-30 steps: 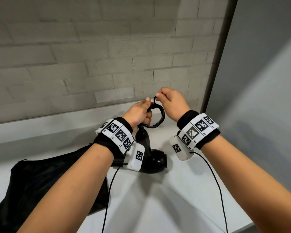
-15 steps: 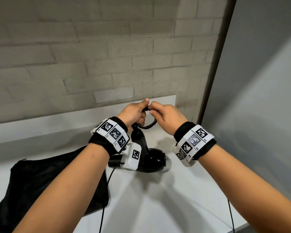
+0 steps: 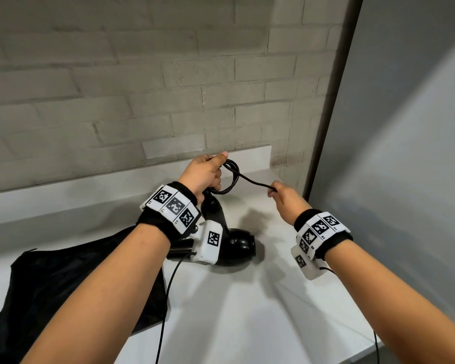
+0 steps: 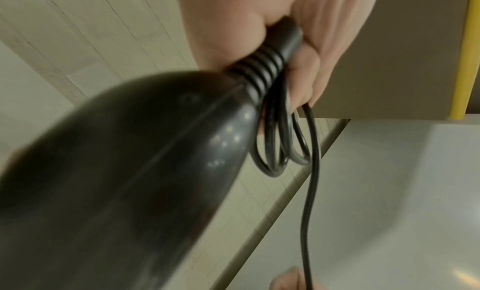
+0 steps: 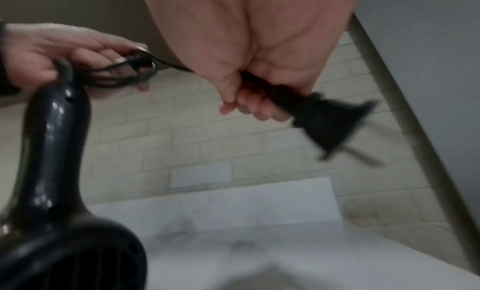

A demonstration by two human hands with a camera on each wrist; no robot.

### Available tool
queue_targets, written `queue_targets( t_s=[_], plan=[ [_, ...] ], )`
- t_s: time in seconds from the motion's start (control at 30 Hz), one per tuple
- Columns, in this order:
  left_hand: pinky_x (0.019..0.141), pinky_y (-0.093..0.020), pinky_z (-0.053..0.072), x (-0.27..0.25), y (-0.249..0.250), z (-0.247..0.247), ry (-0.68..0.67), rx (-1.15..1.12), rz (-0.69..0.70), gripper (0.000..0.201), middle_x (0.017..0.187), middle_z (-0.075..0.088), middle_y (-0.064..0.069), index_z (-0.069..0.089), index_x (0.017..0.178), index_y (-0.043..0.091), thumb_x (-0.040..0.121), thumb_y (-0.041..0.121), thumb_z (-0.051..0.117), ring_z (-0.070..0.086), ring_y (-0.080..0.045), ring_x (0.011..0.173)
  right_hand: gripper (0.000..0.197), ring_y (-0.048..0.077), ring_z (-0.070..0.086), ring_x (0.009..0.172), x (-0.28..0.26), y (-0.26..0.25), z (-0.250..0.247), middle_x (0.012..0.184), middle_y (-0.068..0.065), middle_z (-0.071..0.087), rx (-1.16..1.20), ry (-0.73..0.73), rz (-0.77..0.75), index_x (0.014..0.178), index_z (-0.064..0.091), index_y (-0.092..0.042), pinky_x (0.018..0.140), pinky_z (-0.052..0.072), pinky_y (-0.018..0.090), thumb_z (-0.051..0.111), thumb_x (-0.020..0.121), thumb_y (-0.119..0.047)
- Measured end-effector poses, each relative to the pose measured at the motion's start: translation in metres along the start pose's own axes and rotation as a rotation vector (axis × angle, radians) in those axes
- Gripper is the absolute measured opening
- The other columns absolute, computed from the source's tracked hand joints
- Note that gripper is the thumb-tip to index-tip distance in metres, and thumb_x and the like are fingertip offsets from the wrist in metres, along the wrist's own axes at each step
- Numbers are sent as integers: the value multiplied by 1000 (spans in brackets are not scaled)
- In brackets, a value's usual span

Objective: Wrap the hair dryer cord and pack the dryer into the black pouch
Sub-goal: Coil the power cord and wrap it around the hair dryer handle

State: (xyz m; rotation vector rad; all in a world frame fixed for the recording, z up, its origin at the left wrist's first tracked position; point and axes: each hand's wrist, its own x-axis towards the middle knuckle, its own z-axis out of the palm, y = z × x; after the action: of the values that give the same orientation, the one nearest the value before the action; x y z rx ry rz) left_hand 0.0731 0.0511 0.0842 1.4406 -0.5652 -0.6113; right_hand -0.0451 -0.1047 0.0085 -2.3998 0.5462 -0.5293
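The black hair dryer [image 3: 234,245] hangs head down just above the white counter, its handle [image 3: 212,208] pointing up into my left hand [image 3: 204,174]. That hand grips the handle's top, the ribbed strain relief [image 4: 267,69] and several small cord loops [image 3: 230,177]. A cord strand [image 3: 255,183] runs right from the loops to my right hand [image 3: 283,197], which grips the cord's end just behind the black plug [image 5: 330,122]. The black pouch [image 3: 63,285] lies flat on the counter at lower left, partly under my left forearm.
A white counter [image 3: 247,311] with a low backsplash [image 3: 252,156] meets a grey brick wall behind. A grey panel [image 3: 405,153] closes the right side. Thin black camera cables [image 3: 168,298] hang from both wrists. The counter's front edge is at lower right.
My right hand has pulled away from the left, down and to the right, drawing a cord strand taut out of the loops. My left hand has stayed on the handle top and loops.
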Motion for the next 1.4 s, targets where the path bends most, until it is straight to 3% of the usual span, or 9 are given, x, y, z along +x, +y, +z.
queue_targets(
  t_s=[0.13, 0.27, 0.4, 0.53, 0.67, 0.8, 1.03, 1.23, 1.4],
  plan=[
    [34, -13, 25, 0, 0, 0, -5, 2, 7, 33, 32, 23, 14, 31, 67, 20, 95, 24, 48, 15, -3, 26, 14, 29, 50, 91, -6, 30, 8, 97, 14, 56, -100, -73, 102, 87, 50, -12, 79, 40, 32, 37, 93, -11],
    [34, -12, 24, 1, 0, 2, 11, 0, 5, 32, 33, 24, 14, 32, 68, 20, 95, 24, 48, 16, -3, 26, 19, 30, 36, 102, -9, 42, 21, 110, 12, 44, -291, -92, 189, 103, 54, -8, 93, 36, 38, 39, 93, -16],
    [35, -12, 23, 0, 0, 2, 9, 10, 8, 32, 33, 24, 14, 30, 69, 20, 96, 25, 46, 16, -4, 26, 17, 35, 50, 103, -4, 36, 25, 104, 17, 45, -69, -65, 202, 98, 58, 0, 86, 39, 29, 44, 91, -6],
    [35, -11, 21, 0, 0, 2, 6, -6, 5, 34, 33, 23, 14, 28, 68, 20, 96, 26, 45, 15, -4, 26, 13, 27, 58, 83, 7, 20, 22, 97, 21, 58, 195, 76, 183, 84, 55, -10, 75, 44, 23, 47, 88, 0],
    [36, -11, 22, 2, 0, 2, 7, 3, 8, 34, 33, 23, 14, 28, 67, 20, 97, 27, 43, 15, -4, 26, 13, 4, 57, 63, 10, -10, 11, 78, 0, 52, 494, 367, 73, 91, 48, -9, 51, 45, 6, 48, 87, 3],
    [39, -16, 23, 3, 0, 2, 16, 7, 2, 33, 34, 24, 14, 29, 69, 20, 97, 29, 43, 15, -4, 27, 33, 1, 60, 60, 9, -40, 2, 76, -1, 52, 694, 512, -82, 78, 41, -26, 52, 47, 8, 51, 85, 4],
    [35, -14, 26, 2, 0, 1, 34, -9, 1, 33, 33, 27, 14, 31, 68, 19, 97, 29, 43, 20, -4, 26, 22, -2, 58, 62, 1, -72, 7, 74, -3, 54, 777, 418, -258, 77, 44, -23, 62, 49, 16, 59, 79, -7],
    [35, -15, 27, 2, 1, 2, 33, -34, -4, 33, 34, 27, 13, 32, 68, 19, 97, 30, 41, 21, -5, 26, 13, -8, 56, 67, 4, -75, 16, 75, -12, 53, 667, 422, -257, 79, 46, -20, 63, 45, 9, 58, 75, -16],
    [38, -16, 32, 1, -1, 0, 57, -32, -14, 29, 36, 32, 11, 36, 72, 19, 97, 33, 41, 23, -5, 26, 34, -14, 56, 65, 8, -72, 17, 74, -12, 54, 635, 444, -216, 71, 45, -33, 59, 44, 4, 63, 81, -6]
  ],
)
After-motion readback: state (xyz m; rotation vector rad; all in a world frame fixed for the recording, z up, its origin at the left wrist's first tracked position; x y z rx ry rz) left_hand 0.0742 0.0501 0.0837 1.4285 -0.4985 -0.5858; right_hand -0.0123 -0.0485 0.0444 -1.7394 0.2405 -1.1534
